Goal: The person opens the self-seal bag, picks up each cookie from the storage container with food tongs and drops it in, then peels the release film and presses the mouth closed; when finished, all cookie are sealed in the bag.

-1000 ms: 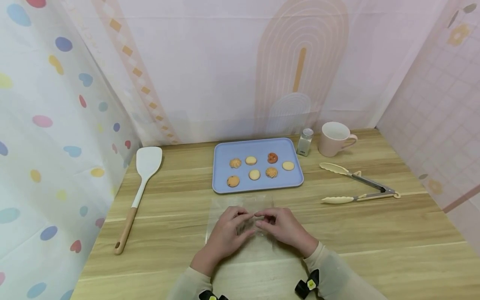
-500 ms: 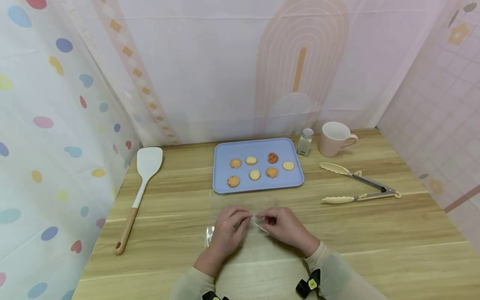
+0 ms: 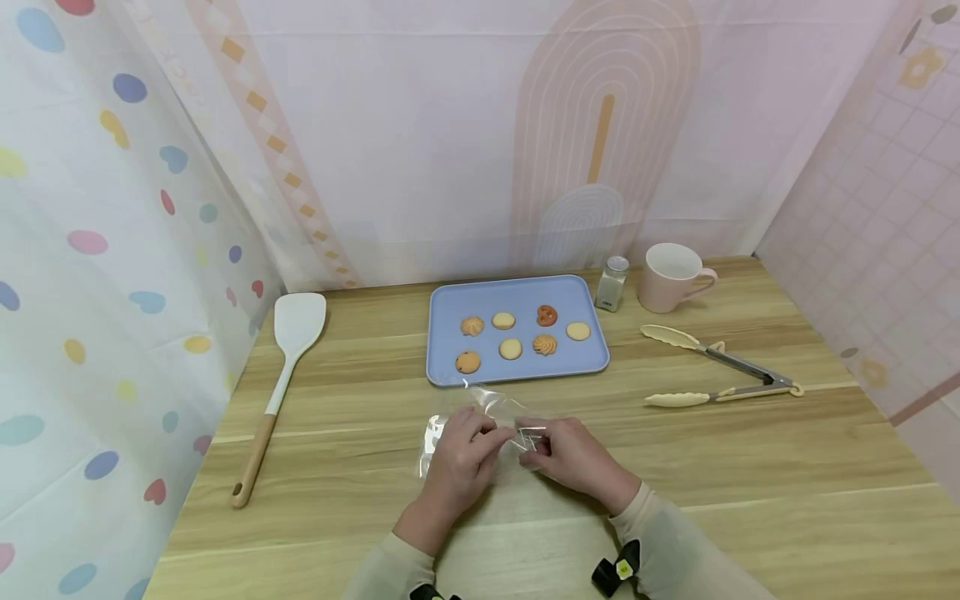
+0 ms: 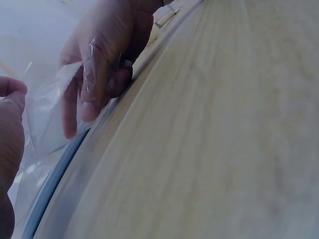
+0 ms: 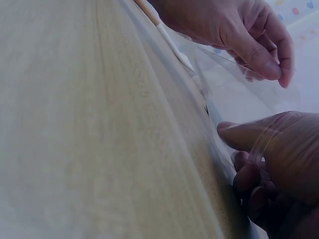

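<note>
A clear plastic bag (image 3: 498, 406) is lifted off the table between both hands, just in front of the blue tray. My left hand (image 3: 467, 454) pinches one edge of it between thumb and fingertips, as the right wrist view shows of the left hand (image 5: 249, 42). Opposite, my right hand (image 3: 573, 458) grips the other side with bent fingers. In the left wrist view, film stretches over the thumb of the right hand (image 4: 102, 59). How far the thumb is inside the bag, I cannot tell.
Behind the hands, a blue tray (image 3: 510, 296) bears several cookies (image 3: 544, 344). A glass shaker (image 3: 612, 285) and pink mug (image 3: 663, 287) stand to its right. Tongs (image 3: 750, 367) lie spread at the right, a white spatula (image 3: 285, 358) at the left.
The bag lay flat under the hands earlier. Its near edge has parted and the film is raised and crumpled between them. Both hands have hardly shifted.
</note>
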`<control>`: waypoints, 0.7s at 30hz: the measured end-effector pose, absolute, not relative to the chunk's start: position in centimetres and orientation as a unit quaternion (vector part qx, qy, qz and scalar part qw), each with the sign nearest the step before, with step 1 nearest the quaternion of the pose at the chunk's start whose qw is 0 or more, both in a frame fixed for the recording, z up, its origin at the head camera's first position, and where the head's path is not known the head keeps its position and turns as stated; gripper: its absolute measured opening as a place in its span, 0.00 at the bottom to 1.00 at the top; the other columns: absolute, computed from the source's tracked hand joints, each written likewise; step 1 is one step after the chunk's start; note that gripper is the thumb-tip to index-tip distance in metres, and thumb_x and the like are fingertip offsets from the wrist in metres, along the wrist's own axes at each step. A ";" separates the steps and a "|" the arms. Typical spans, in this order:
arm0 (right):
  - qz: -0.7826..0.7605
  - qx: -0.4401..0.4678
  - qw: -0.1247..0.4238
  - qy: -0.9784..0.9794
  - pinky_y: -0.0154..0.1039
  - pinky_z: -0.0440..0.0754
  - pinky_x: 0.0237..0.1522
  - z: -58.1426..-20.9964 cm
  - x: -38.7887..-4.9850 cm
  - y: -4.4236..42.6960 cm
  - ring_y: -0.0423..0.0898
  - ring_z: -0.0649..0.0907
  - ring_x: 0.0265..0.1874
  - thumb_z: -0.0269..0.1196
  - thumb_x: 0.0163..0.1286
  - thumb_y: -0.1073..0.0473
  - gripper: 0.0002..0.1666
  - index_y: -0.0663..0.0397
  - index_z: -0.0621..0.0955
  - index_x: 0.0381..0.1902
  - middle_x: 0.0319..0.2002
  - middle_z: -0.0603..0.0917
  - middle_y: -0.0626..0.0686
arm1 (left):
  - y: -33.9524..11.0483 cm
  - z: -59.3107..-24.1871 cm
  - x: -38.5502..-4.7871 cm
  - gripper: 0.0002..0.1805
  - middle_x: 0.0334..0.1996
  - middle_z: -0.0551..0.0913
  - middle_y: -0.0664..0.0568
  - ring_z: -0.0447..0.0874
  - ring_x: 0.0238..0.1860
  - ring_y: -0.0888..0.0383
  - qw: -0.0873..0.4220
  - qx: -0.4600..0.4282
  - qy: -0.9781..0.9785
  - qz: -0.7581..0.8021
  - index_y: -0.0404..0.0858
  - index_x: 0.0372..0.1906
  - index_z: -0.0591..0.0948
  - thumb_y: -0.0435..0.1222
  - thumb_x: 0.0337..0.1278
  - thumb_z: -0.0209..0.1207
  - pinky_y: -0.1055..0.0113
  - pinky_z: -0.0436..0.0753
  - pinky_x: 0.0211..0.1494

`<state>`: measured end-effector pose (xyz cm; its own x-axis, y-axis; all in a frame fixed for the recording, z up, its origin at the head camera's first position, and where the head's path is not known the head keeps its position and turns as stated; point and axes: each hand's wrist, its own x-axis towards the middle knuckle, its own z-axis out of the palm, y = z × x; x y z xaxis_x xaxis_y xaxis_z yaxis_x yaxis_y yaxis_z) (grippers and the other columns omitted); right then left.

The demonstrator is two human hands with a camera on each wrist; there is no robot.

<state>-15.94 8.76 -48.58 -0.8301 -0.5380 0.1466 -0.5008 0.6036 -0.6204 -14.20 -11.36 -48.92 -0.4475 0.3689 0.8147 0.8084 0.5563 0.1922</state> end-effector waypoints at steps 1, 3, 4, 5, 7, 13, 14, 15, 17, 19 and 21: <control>-0.333 -0.290 0.026 0.897 0.30 0.66 0.18 -48.6 -15.9 8.8 0.32 0.68 0.16 0.72 0.57 0.56 0.19 0.43 0.81 0.47 0.15 0.69 0.37 | -11.3 -48.8 -14.2 0.08 0.28 0.76 0.52 0.73 0.31 0.52 0.384 -0.373 -0.796 -0.284 0.40 0.36 0.86 0.33 0.61 0.56 0.52 0.76 0.48; -0.327 -0.290 0.020 0.899 0.30 0.65 0.18 -48.6 -15.9 8.8 0.32 0.67 0.15 0.72 0.56 0.56 0.15 0.42 0.80 0.41 0.15 0.68 0.38 | -11.2 -48.6 -14.1 0.10 0.27 0.75 0.52 0.73 0.31 0.52 0.402 -0.381 -0.790 -0.264 0.41 0.36 0.86 0.32 0.63 0.54 0.52 0.77 0.48; -0.325 -0.288 0.018 0.900 0.30 0.65 0.18 -48.6 -15.9 8.8 0.33 0.68 0.16 0.72 0.56 0.57 0.15 0.43 0.79 0.40 0.15 0.68 0.38 | -11.1 -48.5 -14.1 0.11 0.26 0.74 0.52 0.73 0.31 0.51 0.410 -0.383 -0.787 -0.257 0.41 0.36 0.86 0.31 0.64 0.53 0.52 0.77 0.47; -0.324 -0.286 0.017 0.902 0.30 0.66 0.17 -48.6 -15.9 8.7 0.33 0.68 0.16 0.72 0.56 0.57 0.15 0.43 0.79 0.39 0.16 0.69 0.38 | -11.1 -48.4 -14.1 0.12 0.26 0.74 0.52 0.73 0.31 0.51 0.417 -0.385 -0.784 -0.252 0.40 0.36 0.86 0.31 0.65 0.52 0.51 0.77 0.47; -0.320 -0.281 0.014 0.905 0.31 0.67 0.18 -48.6 -15.9 8.8 0.33 0.68 0.16 0.72 0.56 0.56 0.15 0.45 0.80 0.40 0.16 0.69 0.37 | -11.0 -48.3 -14.0 0.13 0.26 0.74 0.52 0.74 0.31 0.51 0.428 -0.386 -0.780 -0.244 0.41 0.36 0.86 0.31 0.66 0.50 0.50 0.78 0.47; -0.319 -0.274 0.008 0.907 0.35 0.72 0.29 -48.5 -15.8 8.8 0.32 0.70 0.17 0.72 0.57 0.55 0.26 0.55 0.80 0.53 0.17 0.70 0.37 | -11.0 -48.6 -14.3 0.10 0.28 0.76 0.50 0.75 0.31 0.51 0.423 -0.369 -0.781 -0.275 0.38 0.36 0.86 0.33 0.66 0.53 0.52 0.77 0.47; -0.321 -0.275 0.006 0.906 0.34 0.72 0.30 -48.5 -15.8 8.8 0.32 0.70 0.17 0.71 0.57 0.55 0.27 0.56 0.80 0.54 0.18 0.71 0.37 | -11.0 -48.8 -14.4 0.10 0.29 0.77 0.50 0.75 0.31 0.52 0.417 -0.365 -0.782 -0.285 0.38 0.36 0.86 0.34 0.66 0.54 0.53 0.77 0.46; -0.325 -0.277 0.004 0.904 0.33 0.73 0.28 -48.5 -15.8 8.8 0.32 0.71 0.18 0.71 0.58 0.55 0.26 0.55 0.80 0.54 0.19 0.72 0.36 | -11.0 -48.9 -14.4 0.10 0.30 0.77 0.51 0.75 0.31 0.52 0.410 -0.360 -0.785 -0.294 0.37 0.37 0.86 0.34 0.66 0.55 0.54 0.76 0.47; -0.334 -0.282 0.000 0.899 0.31 0.74 0.28 -48.4 -15.8 8.8 0.32 0.72 0.21 0.71 0.58 0.56 0.27 0.54 0.80 0.56 0.23 0.74 0.36 | -11.1 -49.1 -14.5 0.08 0.31 0.78 0.51 0.75 0.32 0.52 0.399 -0.353 -0.788 -0.308 0.37 0.37 0.86 0.34 0.65 0.56 0.55 0.76 0.48; -0.343 -0.290 -0.003 0.894 0.30 0.75 0.29 -48.4 -15.9 8.8 0.32 0.74 0.23 0.70 0.59 0.58 0.23 0.52 0.82 0.54 0.25 0.76 0.36 | -11.2 -49.2 -14.5 0.07 0.31 0.78 0.51 0.76 0.33 0.53 0.388 -0.347 -0.793 -0.318 0.37 0.37 0.85 0.34 0.64 0.58 0.55 0.76 0.50; -0.349 -0.298 -0.005 0.888 0.31 0.76 0.31 -48.3 -15.9 8.8 0.33 0.75 0.25 0.69 0.60 0.60 0.21 0.51 0.83 0.52 0.27 0.78 0.36 | -11.3 -49.2 -14.4 0.06 0.32 0.79 0.52 0.76 0.34 0.53 0.380 -0.340 -0.798 -0.322 0.37 0.37 0.85 0.33 0.62 0.59 0.55 0.75 0.51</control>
<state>-15.90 8.84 -48.27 -0.8229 -0.5254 0.2164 -0.5320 0.5787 -0.6181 -14.44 -11.29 -49.25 -0.4805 0.2983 0.8247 0.7870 0.5615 0.2555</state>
